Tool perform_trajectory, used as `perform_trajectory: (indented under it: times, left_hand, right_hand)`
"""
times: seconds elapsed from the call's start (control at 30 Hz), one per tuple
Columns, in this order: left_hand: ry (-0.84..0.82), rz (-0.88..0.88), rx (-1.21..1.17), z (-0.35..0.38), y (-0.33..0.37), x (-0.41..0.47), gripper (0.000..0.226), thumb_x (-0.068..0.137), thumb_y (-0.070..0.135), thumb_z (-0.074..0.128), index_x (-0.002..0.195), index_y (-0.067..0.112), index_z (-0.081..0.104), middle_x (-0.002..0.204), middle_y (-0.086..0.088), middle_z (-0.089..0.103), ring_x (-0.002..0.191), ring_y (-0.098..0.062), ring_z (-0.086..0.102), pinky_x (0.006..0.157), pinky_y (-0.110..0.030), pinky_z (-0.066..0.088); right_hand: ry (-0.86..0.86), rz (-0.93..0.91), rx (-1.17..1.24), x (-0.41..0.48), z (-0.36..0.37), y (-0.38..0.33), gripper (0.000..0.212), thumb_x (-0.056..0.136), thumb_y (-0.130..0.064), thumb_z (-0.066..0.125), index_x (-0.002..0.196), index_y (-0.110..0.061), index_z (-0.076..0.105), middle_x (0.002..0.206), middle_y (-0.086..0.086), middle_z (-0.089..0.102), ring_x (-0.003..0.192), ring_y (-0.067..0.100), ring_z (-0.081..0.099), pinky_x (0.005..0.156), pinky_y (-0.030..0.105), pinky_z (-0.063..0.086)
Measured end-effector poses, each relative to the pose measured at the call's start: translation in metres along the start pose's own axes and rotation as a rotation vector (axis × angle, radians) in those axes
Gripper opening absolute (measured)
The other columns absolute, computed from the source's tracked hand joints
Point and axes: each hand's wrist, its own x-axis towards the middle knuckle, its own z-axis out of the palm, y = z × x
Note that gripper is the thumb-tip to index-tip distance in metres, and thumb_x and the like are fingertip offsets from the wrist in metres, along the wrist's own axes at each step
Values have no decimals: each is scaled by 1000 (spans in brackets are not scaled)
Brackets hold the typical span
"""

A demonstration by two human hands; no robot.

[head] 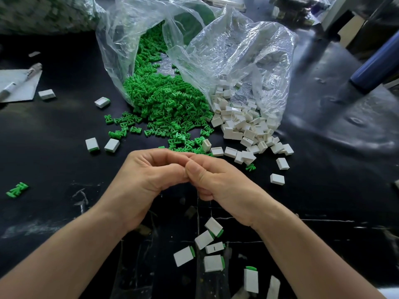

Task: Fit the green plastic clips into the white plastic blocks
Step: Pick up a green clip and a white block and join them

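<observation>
Black worktop (64, 126), both hands bunched together in the middle

Left hand (149, 175) and right hand (218, 182) meet fingertip to fingertip with the fingers curled in. Whatever's between them is hidden, so I honestly can't tell if either hand is gripping a part or just closed. Just beyond the hands, a big heap of green clips (164, 100) spills out of clear plastic bags (248, 57), with the white blocks (241, 124) piled right beside it on the right, the two heaps touching where they meet. A handful of blocks with green showing at one end (209, 251) lie near, under the right wrist, and a few more sit left of the clip heap. One stray clip (17, 189) lies well off to the left. A pen on a sheet of paper (19, 83) is at the far left.
</observation>
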Motion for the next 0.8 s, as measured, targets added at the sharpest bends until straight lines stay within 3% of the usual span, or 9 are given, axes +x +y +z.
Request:
perform_trajectory:
  times: [0.1, 0.2, 0.27, 0.37, 0.47, 0.57, 0.7, 0.8]
  left_hand:
    - [-5, -12, -3, -2, 1, 0, 15, 57, 3, 67, 68, 9, 75, 75, -13, 73, 68, -21, 70, 62, -22, 55]
    - [-27, -44, 15, -1, 1, 1, 20, 53, -1, 76, 72, 5, 74, 70, -17, 70, 62, -26, 68, 62, -26, 56]
    - [-8, -56, 7, -1, 0, 1, 23, 50, 16, 75, 72, 7, 75, 72, -15, 71, 63, -23, 69, 65, -28, 58]
    - [14, -72, -5, -1, -1, 2, 28, 49, 27, 71, 72, 12, 76, 75, -11, 73, 66, -19, 69, 70, -28, 58]
    - [29, -72, 5, -1, -1, 3, 30, 46, 30, 72, 71, 14, 76, 76, -7, 73, 68, -13, 69, 63, -21, 57]
    - [38, -53, 76, -2, -1, 2, 27, 46, 32, 72, 69, 17, 75, 68, -6, 71, 59, -11, 64, 50, -17, 51]
    - [-128, -96, 277, 1, -2, -2, 29, 51, 34, 75, 72, 15, 74, 58, -5, 66, 50, -8, 58, 41, -16, 41]
    - [-303, -185, 387, 4, -2, -6, 27, 61, 37, 84, 75, 16, 74, 62, -4, 69, 48, -6, 55, 39, -13, 35]
  right_hand:
    - [-47, -26, 117, -2, 0, -2, 28, 98, -32, 36, 97, -44, 61, 55, -19, 43, 55, 1, 40, 53, 11, 28]
    - [-88, 52, 291, -2, -4, -1, 29, 86, -46, 40, 77, -24, 56, 59, -7, 36, 55, 8, 29, 52, 20, 25]
    - [-93, 112, 361, -1, -6, 0, 37, 79, -51, 40, 70, -16, 49, 55, -5, 40, 51, 9, 30, 50, 21, 25]
    - [-101, 141, 355, 0, -8, 0, 46, 75, -56, 37, 70, -13, 53, 51, -3, 42, 47, 9, 31, 47, 19, 25]
    - [25, 130, 148, 0, -15, 0, 55, 78, -62, 33, 67, -18, 63, 46, -6, 44, 42, 6, 33, 42, 15, 26]
    - [317, 78, -88, 0, -28, 3, 45, 89, -52, 41, 67, -22, 67, 45, -12, 47, 40, -2, 40, 47, 12, 30]
    - [612, -21, -494, 2, -41, 12, 10, 87, -30, 60, 84, -25, 68, 59, -16, 47, 56, -2, 45, 56, 14, 32]
    - [649, -40, -719, 5, -40, 17, 22, 86, -21, 62, 108, -19, 67, 80, -10, 47, 80, 7, 51, 71, 15, 30]
